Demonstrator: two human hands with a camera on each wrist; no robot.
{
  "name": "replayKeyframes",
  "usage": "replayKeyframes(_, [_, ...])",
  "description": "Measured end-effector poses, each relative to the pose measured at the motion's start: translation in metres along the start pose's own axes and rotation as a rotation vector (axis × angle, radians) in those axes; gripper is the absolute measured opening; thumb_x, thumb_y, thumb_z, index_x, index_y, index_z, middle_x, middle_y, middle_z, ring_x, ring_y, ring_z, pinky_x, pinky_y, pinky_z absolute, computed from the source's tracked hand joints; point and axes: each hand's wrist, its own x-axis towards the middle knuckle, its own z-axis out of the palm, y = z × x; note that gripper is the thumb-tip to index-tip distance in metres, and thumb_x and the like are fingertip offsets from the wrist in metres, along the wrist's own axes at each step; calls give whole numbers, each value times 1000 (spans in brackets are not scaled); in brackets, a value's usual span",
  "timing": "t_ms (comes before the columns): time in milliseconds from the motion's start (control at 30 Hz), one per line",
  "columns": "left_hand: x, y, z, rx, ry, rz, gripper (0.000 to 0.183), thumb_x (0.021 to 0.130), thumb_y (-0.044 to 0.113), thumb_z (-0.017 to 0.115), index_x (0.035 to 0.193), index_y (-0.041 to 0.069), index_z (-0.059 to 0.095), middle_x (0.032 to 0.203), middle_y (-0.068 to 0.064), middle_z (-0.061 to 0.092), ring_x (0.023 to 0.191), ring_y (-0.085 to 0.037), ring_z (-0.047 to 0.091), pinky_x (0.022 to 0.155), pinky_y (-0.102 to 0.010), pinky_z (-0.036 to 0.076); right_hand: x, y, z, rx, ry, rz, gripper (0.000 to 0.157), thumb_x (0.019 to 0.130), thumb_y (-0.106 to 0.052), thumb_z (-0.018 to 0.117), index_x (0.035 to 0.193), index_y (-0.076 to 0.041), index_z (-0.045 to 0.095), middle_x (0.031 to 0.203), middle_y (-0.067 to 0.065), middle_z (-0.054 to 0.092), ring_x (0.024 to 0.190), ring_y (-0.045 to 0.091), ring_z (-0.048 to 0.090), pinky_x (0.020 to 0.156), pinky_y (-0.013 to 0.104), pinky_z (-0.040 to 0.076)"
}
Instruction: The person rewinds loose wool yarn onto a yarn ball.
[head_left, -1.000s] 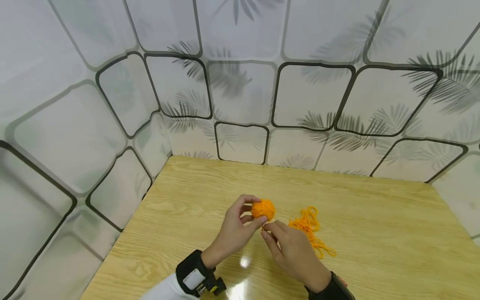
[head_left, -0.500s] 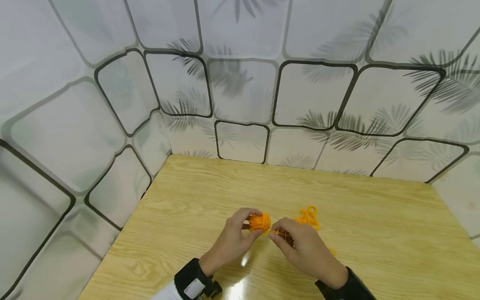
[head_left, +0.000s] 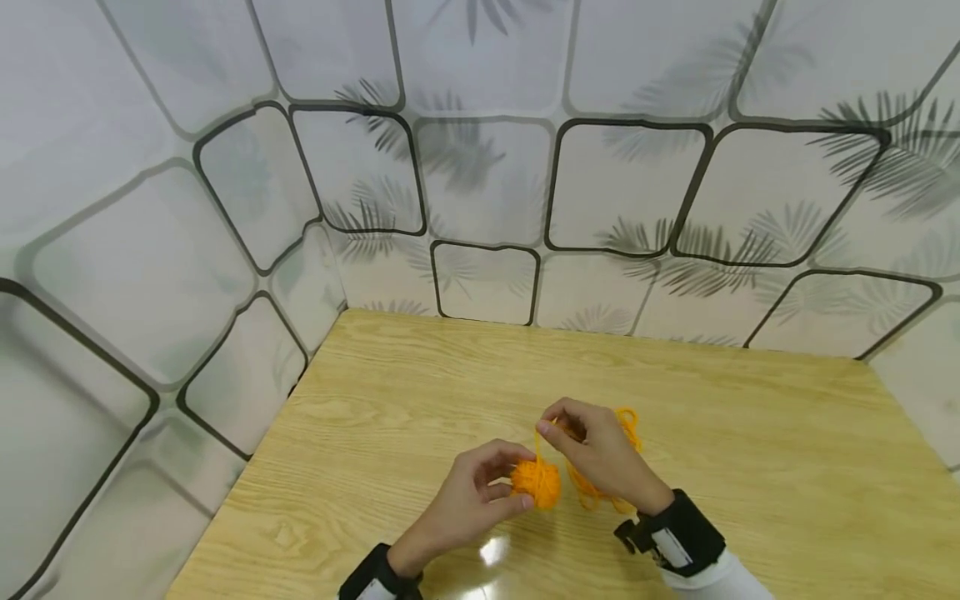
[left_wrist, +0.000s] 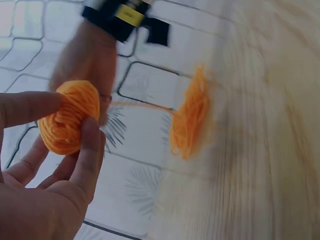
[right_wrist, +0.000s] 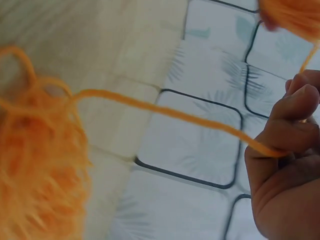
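My left hand holds a small ball of orange yarn between thumb and fingers, just above the table. In the left wrist view the yarn ball shows its wound strands, fingertips on both sides. Up and to the right of it, my right hand pinches a yarn strand that rises from the ball. The right wrist view shows the strand running through the curled fingers and back to a loose heap of yarn.
The loose orange yarn heap lies on the wood-grain table, partly hidden behind the right hand and forearm. A patterned pale wall covering rises at the table's back and left edges. Both wrists wear black bands with small devices.
The right hand has gone from below and beside the ball to above it, drawing the strand upward. The left hand has lowered the ball slightly and turned it.
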Motion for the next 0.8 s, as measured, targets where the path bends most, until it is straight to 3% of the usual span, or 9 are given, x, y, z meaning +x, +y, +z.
replayKeyframes(100, [1, 6, 2, -79, 57, 28, 41, 82, 3, 64, 120, 3, 49, 118, -21, 51, 103, -30, 55, 83, -45, 48, -3, 7, 8, 35, -11, 83, 9, 92, -19, 55, 95, -13, 61, 66, 2, 51, 49, 10, 38, 44, 25, 34])
replayKeyframes(200, [4, 10, 2, -116, 167, 15, 44, 79, 2, 67, 119, 2, 49, 120, -22, 47, 103, -32, 54, 86, -45, 46, -9, 10, 17, 44, -11, 110, 9, 92, -10, 53, 96, -13, 61, 69, 1, 53, 52, 10, 43, 46, 25, 39])
replayKeyframes(333, [11, 11, -1, -130, 317, -13, 44, 80, 6, 68, 118, 2, 47, 122, -20, 45, 103, -33, 53, 87, -42, 46, -20, 9, 29, 37, -11, 25, 9, 95, -16, 50, 92, -18, 59, 67, -4, 51, 51, 7, 43, 44, 24, 39])
replayKeyframes(433, [18, 9, -5, -80, 387, -8, 44, 80, 10, 68, 118, 4, 47, 121, -18, 47, 104, -32, 54, 87, -40, 46, -27, 5, 36, -2, 3, -58, 12, 96, -26, 48, 92, -24, 59, 64, -8, 50, 49, 4, 40, 42, 22, 38])
replayKeyframes(600, [28, 6, -9, 74, 423, 29, 40, 82, 11, 67, 117, 5, 49, 117, -15, 53, 102, -30, 54, 83, -39, 49, -37, -5, 38, -104, 47, -90, 11, 95, -30, 49, 98, -29, 60, 72, -17, 51, 52, 1, 42, 45, 21, 39])
replayKeyframes(800, [32, 19, -8, 203, 357, -18, 38, 83, 6, 64, 118, -1, 49, 118, -18, 51, 101, -34, 51, 80, -41, 50, -45, -15, 31, -137, 68, -74, 9, 94, -31, 50, 99, -32, 58, 72, -18, 50, 51, 0, 40, 45, 20, 37])
